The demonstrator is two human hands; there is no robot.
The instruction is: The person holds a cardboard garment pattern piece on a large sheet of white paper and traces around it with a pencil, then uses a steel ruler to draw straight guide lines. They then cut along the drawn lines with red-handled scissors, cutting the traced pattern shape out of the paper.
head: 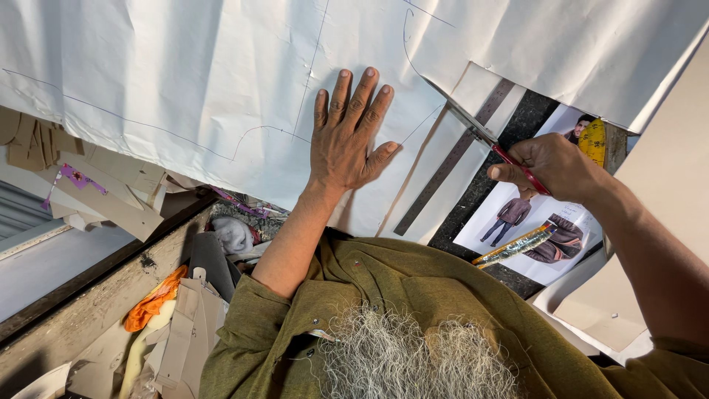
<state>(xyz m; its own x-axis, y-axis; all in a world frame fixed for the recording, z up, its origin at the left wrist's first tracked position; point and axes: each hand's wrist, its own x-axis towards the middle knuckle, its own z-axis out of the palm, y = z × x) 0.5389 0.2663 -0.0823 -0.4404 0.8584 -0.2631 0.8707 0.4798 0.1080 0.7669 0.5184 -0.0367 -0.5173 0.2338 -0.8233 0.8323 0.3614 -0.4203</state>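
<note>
A large white pattern paper [221,81] with thin drawn lines covers the table. My left hand [347,137] lies flat on it, fingers spread, pressing it down. My right hand [550,166] grips red-handled scissors [491,144], whose blades sit in the paper's edge beside a drawn curve. A long metal ruler [450,162] lies diagonally under the blades, between my two hands.
A printed sheet with clothing pictures [532,218] lies on the dark tabletop, with a shiny patterned stick [517,245] on it. Brown card pieces [111,196] and fabric scraps [155,299] pile up at the left. More card [665,214] sits at the right.
</note>
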